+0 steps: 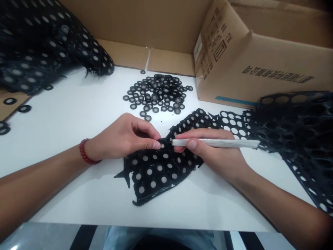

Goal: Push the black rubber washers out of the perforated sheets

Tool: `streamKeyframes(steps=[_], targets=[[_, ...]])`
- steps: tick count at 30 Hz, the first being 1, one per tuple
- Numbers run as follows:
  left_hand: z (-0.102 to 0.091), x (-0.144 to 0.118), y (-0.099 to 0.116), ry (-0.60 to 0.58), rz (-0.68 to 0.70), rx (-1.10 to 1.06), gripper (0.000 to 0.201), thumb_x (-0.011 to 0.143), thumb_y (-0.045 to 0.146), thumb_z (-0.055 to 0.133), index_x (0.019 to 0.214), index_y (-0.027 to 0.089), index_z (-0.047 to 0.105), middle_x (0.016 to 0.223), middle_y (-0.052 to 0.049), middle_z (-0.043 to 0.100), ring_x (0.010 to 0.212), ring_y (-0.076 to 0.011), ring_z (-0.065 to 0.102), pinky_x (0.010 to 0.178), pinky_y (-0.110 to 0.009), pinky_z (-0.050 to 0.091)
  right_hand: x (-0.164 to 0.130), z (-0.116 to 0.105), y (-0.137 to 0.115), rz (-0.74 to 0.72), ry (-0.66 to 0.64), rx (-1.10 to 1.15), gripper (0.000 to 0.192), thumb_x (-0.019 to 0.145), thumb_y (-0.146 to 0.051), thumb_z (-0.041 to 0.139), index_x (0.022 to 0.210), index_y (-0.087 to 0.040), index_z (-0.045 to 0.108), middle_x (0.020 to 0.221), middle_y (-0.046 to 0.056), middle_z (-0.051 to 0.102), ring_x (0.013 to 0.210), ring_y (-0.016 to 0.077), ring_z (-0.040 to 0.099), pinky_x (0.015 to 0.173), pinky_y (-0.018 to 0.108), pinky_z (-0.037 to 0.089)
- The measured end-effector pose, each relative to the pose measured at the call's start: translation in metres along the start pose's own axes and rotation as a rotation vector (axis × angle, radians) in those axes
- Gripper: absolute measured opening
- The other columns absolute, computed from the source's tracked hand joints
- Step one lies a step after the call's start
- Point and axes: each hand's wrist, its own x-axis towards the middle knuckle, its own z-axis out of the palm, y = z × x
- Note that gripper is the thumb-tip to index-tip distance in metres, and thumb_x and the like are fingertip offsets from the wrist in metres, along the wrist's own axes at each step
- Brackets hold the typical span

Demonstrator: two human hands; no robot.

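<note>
A black rubber sheet (160,168) filled with small rings lies in front of me on the white table. My left hand (127,137) pinches the upper edge of this sheet between thumb and fingers, at one of the rings. In my right hand (210,149) is a slim white pen-like tool (221,142), its tip pointing left towards the pinched spot. Whether the tip touches the rubber I cannot tell. Beyond my hands lies a loose pile of black rubber rings (161,92).
Black sheets with round holes (299,121) are heaped at the right. More ring-filled sheets (52,45) lie at the back left, near a few loose rings (24,108). A cardboard box (260,66) stands at the back right; another cardboard panel (145,24) is behind the pile.
</note>
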Motion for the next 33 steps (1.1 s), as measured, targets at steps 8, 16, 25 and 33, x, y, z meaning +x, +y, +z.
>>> streamKeyframes(steps=[8, 16, 25, 33], targets=[[0.0067, -0.0004, -0.0004, 0.067, 0.049, -0.126, 0.005, 0.070, 0.024, 0.073, 0.072, 0.019, 0.072, 0.074, -0.001, 0.073, 0.065, -0.0119, 0.065, 0.060, -0.018, 0.051, 0.0002, 0.0039, -0.0067, 0.007, 0.061, -0.059, 0.008, 0.079, -0.028, 0.066, 0.082, -0.027, 0.074, 0.073, 0.001, 0.073, 0.071, 0.0169, 0.069, 0.067, 0.029, 0.057], [0.0053, 0.0007, -0.0013, 0.071, 0.057, -0.128, 0.006, 0.071, 0.023, 0.073, 0.074, 0.018, 0.071, 0.075, -0.001, 0.073, 0.066, -0.0103, 0.065, 0.061, -0.016, 0.052, -0.0013, 0.0041, -0.0017, -0.031, 0.044, 0.076, 0.013, 0.083, -0.030, 0.061, 0.086, -0.027, 0.073, 0.076, 0.001, 0.073, 0.073, 0.0159, 0.069, 0.071, 0.030, 0.057], [0.0048, -0.0001, -0.0015, 0.055, 0.061, -0.107, 0.006, 0.071, 0.022, 0.073, 0.074, 0.017, 0.071, 0.075, 0.000, 0.072, 0.067, -0.0093, 0.065, 0.062, -0.015, 0.053, -0.0012, 0.0037, -0.0029, -0.037, 0.063, -0.067, 0.013, 0.083, -0.034, 0.061, 0.086, -0.028, 0.073, 0.076, 0.000, 0.074, 0.074, 0.0167, 0.070, 0.071, 0.030, 0.057], [0.0069, -0.0012, -0.0010, 0.054, 0.084, -0.133, 0.003, 0.072, 0.021, 0.072, 0.074, 0.019, 0.071, 0.077, -0.001, 0.073, 0.069, -0.0112, 0.066, 0.064, -0.018, 0.053, -0.0011, 0.0026, -0.0059, -0.071, 0.061, -0.148, 0.013, 0.083, -0.031, 0.061, 0.085, -0.027, 0.073, 0.075, 0.000, 0.074, 0.074, 0.0169, 0.070, 0.070, 0.030, 0.057]])
